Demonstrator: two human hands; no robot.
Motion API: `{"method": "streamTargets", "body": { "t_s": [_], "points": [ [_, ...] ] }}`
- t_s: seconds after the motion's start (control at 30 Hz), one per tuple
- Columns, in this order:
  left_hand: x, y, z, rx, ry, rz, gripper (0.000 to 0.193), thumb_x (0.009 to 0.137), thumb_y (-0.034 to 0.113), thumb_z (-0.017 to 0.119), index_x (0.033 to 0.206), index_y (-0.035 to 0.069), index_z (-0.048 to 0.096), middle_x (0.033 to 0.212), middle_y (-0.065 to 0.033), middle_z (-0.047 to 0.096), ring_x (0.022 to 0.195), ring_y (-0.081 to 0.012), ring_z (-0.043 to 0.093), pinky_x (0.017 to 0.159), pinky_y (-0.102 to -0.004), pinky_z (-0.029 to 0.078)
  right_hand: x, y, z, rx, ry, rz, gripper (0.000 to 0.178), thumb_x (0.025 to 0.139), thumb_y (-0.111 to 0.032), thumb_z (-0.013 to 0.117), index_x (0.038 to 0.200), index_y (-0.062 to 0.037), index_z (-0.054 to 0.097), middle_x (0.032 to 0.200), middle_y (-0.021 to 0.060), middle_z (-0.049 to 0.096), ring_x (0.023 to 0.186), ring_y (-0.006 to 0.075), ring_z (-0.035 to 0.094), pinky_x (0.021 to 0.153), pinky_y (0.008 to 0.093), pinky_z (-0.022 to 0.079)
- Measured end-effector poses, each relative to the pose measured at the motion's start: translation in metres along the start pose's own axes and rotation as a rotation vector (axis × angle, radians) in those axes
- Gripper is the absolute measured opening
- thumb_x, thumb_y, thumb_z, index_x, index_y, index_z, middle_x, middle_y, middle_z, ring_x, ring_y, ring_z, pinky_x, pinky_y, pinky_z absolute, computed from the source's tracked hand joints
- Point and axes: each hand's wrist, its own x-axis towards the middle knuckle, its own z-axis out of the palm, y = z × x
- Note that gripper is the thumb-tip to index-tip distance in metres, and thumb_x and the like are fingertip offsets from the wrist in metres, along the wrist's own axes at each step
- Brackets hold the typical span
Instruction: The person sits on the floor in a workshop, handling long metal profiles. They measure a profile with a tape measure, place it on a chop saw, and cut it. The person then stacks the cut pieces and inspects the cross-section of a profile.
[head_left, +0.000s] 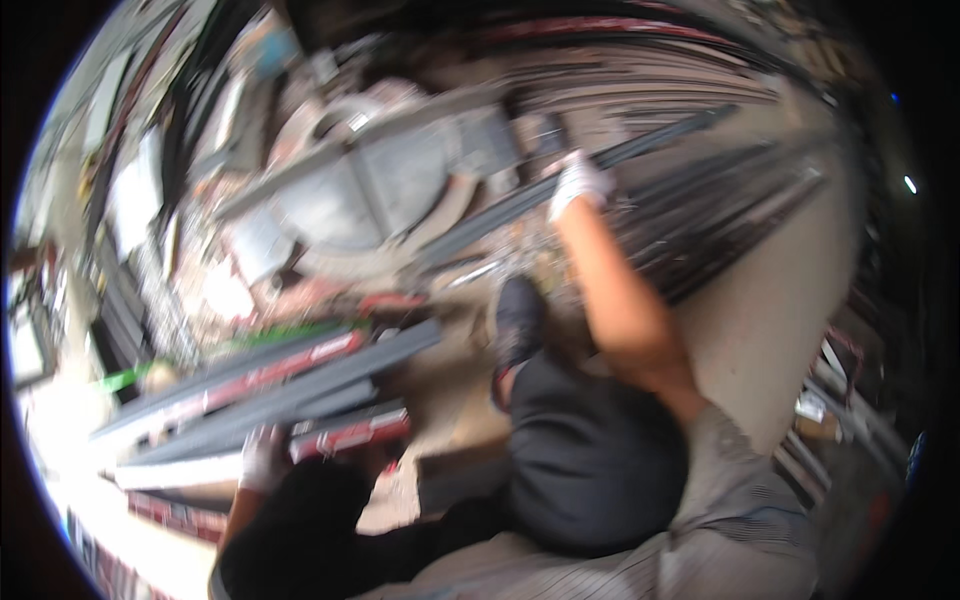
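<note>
The dark bar (650,141) seems matt metal (motion blurs it), the right glove (580,184) cloth.

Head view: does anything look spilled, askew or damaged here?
Yes, untidy: loose scraps lie strewn by the toe of the dark shoe, and a large gray panel with a curved edge sits slanted amid clutter, unlike the neater dark strips at right. Blur hides any damage.

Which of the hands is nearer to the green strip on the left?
The left hand: it is at the grey bars, below the green strip in the picture. The right hand is farther off, up and to the right, on a long dark bar.
</note>
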Motion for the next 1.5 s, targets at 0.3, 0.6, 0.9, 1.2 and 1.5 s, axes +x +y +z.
{"method": "streamTargets", "body": {
  "t_s": [0.3, 0.6, 0.9, 1.2, 1.5],
  "points": [
    [0.008, -0.086, 0.070, 0.119, -0.098, -0.123, 0.037, 0.076, 0.024, 0.074, 0.109, 0.008, 0.065, 0.104, -0.0213, 0.067, 0.102, -0.0424, 0.063, 0.089, -0.0528, 0.050, 0.126, 0.030, -0.082, 0.147, -0.013, -0.031, 0.074, 0.097, -0.027, 0.063, 0.159, -0.0117, 0.025, 0.119, 0.0131, 0.063, 0.080, 0.0231, 0.061, 0.072, 0.0427, 0.051],
    [0.052, -0.050, 0.036, 0.177, -0.191, -0.122, 0.040, 0.077, 0.029, 0.074, 0.110, 0.009, 0.067, 0.106, -0.0201, 0.067, 0.104, -0.0417, 0.063, 0.092, -0.0518, 0.050, 0.089, 0.018, -0.112, 0.381, -0.213, 0.235, 0.010, 0.096, -0.013, 0.069, 0.097, -0.0080, 0.060, 0.078, 0.0071, 0.065, 0.066, 0.0229, 0.064, 0.065, 0.0394, 0.060],
    [0.085, -0.024, 0.013, 0.210, -0.226, -0.149, 0.038, 0.078, 0.028, 0.073, 0.109, 0.009, 0.067, 0.106, -0.0203, 0.067, 0.105, -0.0418, 0.064, 0.092, -0.0518, 0.051, 0.001, 0.029, -0.140, 0.351, -0.259, 0.189, 0.020, 0.094, -0.007, 0.072, 0.108, -0.0064, 0.059, 0.082, 0.0085, 0.063, 0.066, 0.0202, 0.061, 0.053, 0.0351, 0.052],
    [0.096, -0.018, 0.003, 0.213, -0.248, -0.164, 0.036, 0.079, 0.028, 0.073, 0.108, 0.008, 0.067, 0.106, -0.0206, 0.068, 0.105, -0.0419, 0.064, 0.093, -0.0518, 0.051, 0.032, -0.053, -0.095, 0.254, -0.244, 0.185, 0.025, 0.090, -0.014, 0.078, 0.103, -0.0084, 0.057, 0.071, 0.0032, 0.058, 0.055, 0.0158, 0.055, 0.047, 0.0337, 0.050],
    [0.107, -0.013, 0.002, 0.207, -0.267, -0.168, 0.034, 0.080, 0.028, 0.072, 0.108, 0.008, 0.068, 0.106, -0.0208, 0.068, 0.105, -0.0420, 0.064, 0.093, -0.0518, 0.051, 0.067, -0.009, -0.083, 0.216, -0.230, -0.147, 0.040, 0.093, -0.006, 0.064, 0.127, -0.0112, 0.044, 0.072, 0.0018, 0.052, 0.055, 0.0142, 0.051, 0.046, 0.0327, 0.045]
  ]
}}
